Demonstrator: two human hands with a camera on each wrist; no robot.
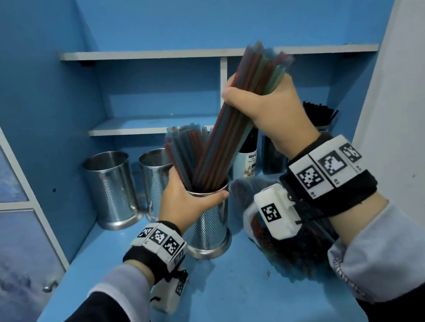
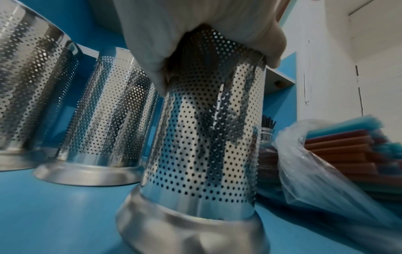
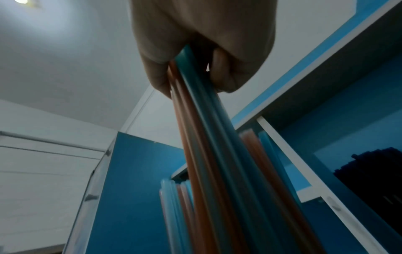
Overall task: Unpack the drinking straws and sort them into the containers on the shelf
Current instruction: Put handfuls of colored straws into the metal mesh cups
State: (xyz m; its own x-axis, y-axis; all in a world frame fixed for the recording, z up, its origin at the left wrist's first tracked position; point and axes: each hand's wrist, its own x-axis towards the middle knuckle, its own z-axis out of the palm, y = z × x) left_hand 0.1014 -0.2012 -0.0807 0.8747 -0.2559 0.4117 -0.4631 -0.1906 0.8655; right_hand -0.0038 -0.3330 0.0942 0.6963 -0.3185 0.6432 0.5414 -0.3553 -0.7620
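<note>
My right hand [image 1: 266, 103] grips a bundle of red, blue and green straws [image 1: 231, 130] [image 3: 208, 154], tilted, its lower ends inside a perforated steel holder [image 1: 210, 224] [image 2: 206, 146]. More coloured straws [image 1: 184, 148] stand in that holder. My left hand [image 1: 187, 200] [image 2: 195, 34] curls around the holder's rim on the blue desk. An open plastic bag of coloured straws [image 1: 287, 246] [image 2: 339, 154] lies to the right, under my right wrist.
Two empty perforated steel holders [image 1: 112, 192] [image 1: 157, 177] stand at the back left. A white labelled tube [image 1: 247, 161] and a jar of black straws [image 1: 320, 117] stand at the back right. Blue shelves [image 1: 156, 125] rise behind; a white wall closes the right.
</note>
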